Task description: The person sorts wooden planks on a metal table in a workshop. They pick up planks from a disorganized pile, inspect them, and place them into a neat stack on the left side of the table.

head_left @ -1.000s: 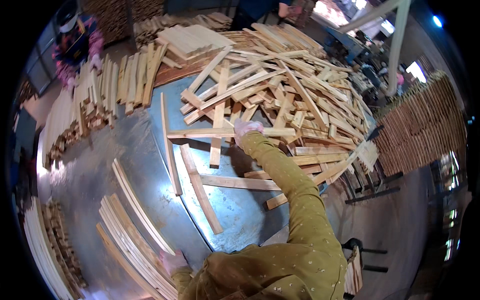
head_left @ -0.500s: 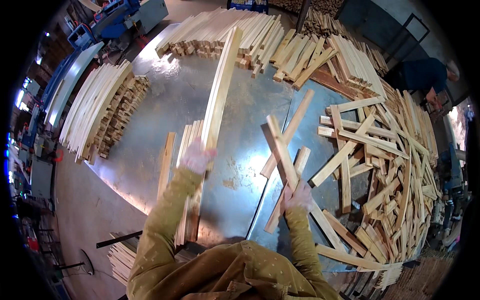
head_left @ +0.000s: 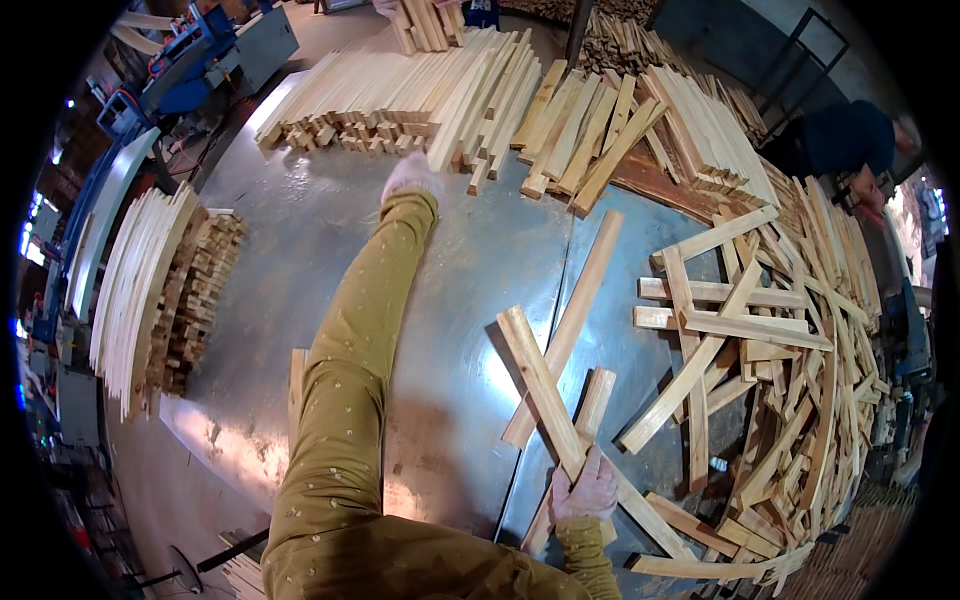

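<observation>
- The left hand (head_left: 413, 178) of the person is stretched to the far side, at the cut ends of the far row of pale wooden strips (head_left: 390, 85). I cannot tell how its fingers stand, or whether they touch the wood.
- The right hand (head_left: 584, 488) is at the near side, right of the middle. Its fingers are bent around the near end of 1 square-cut wooden strip (head_left: 541, 390), and they press it.
- This held strip leans to the far left, and it passes above a longer wooden strip (head_left: 585, 285), so that the 2 make a cross.
- Just right of the held strip, 1 more wooden piece (head_left: 596, 395) shows its far end.
- All these lie on or above the metal table (head_left: 470, 300), which has a dark seam.
- On the right side spreads a loose heap of strips (head_left: 800, 420), crossing in many directions.
- On the left stands a neat stack of strips (head_left: 140, 300).
- At the far edge, a co-worker's hand (head_left: 385, 7) is beside a small bundle of strips (head_left: 428, 27).
- At the far right I see another person in a dark top (head_left: 850, 140), bending.
</observation>
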The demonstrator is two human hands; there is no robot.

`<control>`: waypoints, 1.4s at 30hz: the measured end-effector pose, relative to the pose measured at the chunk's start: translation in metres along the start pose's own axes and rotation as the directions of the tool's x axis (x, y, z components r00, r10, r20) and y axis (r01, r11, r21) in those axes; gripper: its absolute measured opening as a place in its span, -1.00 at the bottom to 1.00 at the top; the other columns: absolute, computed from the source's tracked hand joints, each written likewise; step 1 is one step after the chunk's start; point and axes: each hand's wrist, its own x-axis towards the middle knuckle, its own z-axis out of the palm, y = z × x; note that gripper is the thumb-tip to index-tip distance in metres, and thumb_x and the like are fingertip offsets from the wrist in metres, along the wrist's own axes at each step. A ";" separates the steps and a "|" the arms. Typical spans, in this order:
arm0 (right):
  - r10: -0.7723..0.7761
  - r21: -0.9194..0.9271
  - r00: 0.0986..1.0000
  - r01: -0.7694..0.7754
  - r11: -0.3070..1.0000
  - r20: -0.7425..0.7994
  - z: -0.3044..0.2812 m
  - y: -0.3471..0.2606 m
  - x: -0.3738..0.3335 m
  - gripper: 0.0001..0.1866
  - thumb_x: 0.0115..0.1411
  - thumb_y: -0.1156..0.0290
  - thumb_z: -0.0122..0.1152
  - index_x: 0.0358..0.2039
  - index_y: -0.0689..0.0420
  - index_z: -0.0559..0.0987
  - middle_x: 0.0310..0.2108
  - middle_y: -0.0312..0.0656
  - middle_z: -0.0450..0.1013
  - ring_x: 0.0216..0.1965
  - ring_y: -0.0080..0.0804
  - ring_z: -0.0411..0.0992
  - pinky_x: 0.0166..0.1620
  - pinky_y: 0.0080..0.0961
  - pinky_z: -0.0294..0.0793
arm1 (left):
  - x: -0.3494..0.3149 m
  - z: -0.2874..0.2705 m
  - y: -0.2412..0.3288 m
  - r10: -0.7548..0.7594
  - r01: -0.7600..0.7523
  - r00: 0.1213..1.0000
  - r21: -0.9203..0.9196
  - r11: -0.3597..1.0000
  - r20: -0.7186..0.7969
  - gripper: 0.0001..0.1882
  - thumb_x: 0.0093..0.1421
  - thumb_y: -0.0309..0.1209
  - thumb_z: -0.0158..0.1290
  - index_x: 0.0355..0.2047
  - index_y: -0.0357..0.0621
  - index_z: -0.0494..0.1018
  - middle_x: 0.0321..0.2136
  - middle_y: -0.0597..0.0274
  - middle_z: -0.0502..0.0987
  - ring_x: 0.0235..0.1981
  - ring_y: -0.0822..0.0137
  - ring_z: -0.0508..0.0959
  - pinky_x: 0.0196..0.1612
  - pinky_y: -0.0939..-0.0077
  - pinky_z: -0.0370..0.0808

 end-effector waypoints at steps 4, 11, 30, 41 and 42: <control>0.009 0.004 1.000 -0.009 1.000 -0.003 0.006 -0.002 -0.005 -0.24 0.22 -0.26 -0.05 0.16 0.14 0.39 -0.09 -0.03 0.40 -0.15 -0.01 0.42 -0.14 -0.05 0.43 | 0.043 0.002 0.006 0.095 -0.103 0.986 -0.058 0.993 -0.136 -0.38 0.12 -0.06 0.18 0.09 -0.18 0.40 0.00 -0.13 0.51 0.06 -0.01 0.50 0.17 0.21 0.40; -0.021 0.079 1.000 0.021 0.997 -0.007 -0.004 -0.004 0.002 -0.31 0.22 -0.15 0.04 0.14 0.16 0.45 -0.19 0.05 0.46 -0.25 0.08 0.44 -0.18 -0.05 0.45 | -0.027 0.021 -0.069 0.221 -0.276 0.843 -0.042 0.960 -0.490 -0.30 0.13 -0.13 0.16 0.22 -0.19 0.28 0.08 -0.14 0.44 0.08 0.01 0.48 0.17 0.28 0.38; 0.021 0.397 0.976 -0.108 0.912 0.217 0.001 -0.050 -0.019 -0.34 0.14 0.14 0.23 0.19 0.21 0.33 0.04 0.10 0.38 0.06 0.04 0.38 0.10 -0.21 0.39 | -0.453 0.063 -0.221 0.440 0.621 0.605 -0.739 0.262 0.664 -0.61 0.21 -0.24 0.12 -0.04 -0.19 0.39 -0.33 0.19 0.55 -0.40 0.40 0.53 -0.31 0.45 0.54; 0.389 0.033 0.694 -0.510 0.860 0.606 0.002 -0.084 0.123 -0.15 -0.04 0.24 0.42 0.22 0.04 0.17 0.14 0.02 0.23 0.09 -0.14 0.41 0.02 -0.14 0.54 | -0.514 0.056 -0.285 0.192 -0.193 0.981 -0.053 0.980 -0.034 -0.32 0.18 -0.20 0.18 0.22 -0.22 0.22 0.06 -0.10 0.38 0.01 0.11 0.48 0.03 0.26 0.47; 0.399 0.123 0.719 -0.554 0.823 0.569 0.018 -0.063 0.116 -0.14 -0.02 0.27 0.38 0.25 0.05 0.13 0.12 0.03 0.27 0.06 -0.15 0.43 0.01 -0.16 0.55 | -0.515 0.059 -0.284 0.255 -0.266 0.961 -0.111 0.958 -0.107 -0.30 0.18 -0.20 0.20 0.23 -0.23 0.20 0.10 -0.12 0.35 0.05 0.11 0.47 0.05 0.27 0.46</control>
